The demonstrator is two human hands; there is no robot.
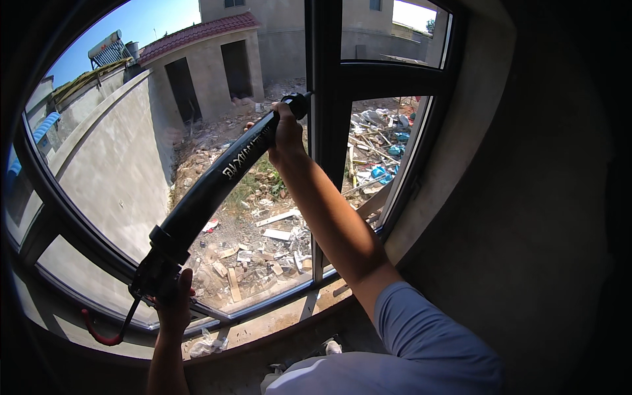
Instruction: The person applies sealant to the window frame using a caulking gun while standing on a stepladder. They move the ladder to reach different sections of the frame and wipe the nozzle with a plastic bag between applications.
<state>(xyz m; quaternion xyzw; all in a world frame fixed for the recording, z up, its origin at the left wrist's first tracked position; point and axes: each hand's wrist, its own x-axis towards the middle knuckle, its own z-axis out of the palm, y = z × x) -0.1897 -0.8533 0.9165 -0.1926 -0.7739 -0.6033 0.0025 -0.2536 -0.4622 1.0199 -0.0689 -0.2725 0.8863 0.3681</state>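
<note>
Now both hands hold a black caulking gun (210, 187) against the window frame (327, 118).
Left hand (174, 303) is closed around the handle below; right hand (286, 135) grips the tube near its nozzle, at the dark vertical bar.

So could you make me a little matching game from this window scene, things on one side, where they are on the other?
Things:
1. left hand
2. right hand
3. red hook
4. window frame

Places:
A. at the caulking gun's nozzle end
B. upright bar by the nozzle
C. on the gun's trigger grip
D. hanging off the gun's rear rod

Pairs: 1-C, 2-A, 3-D, 4-B
</note>
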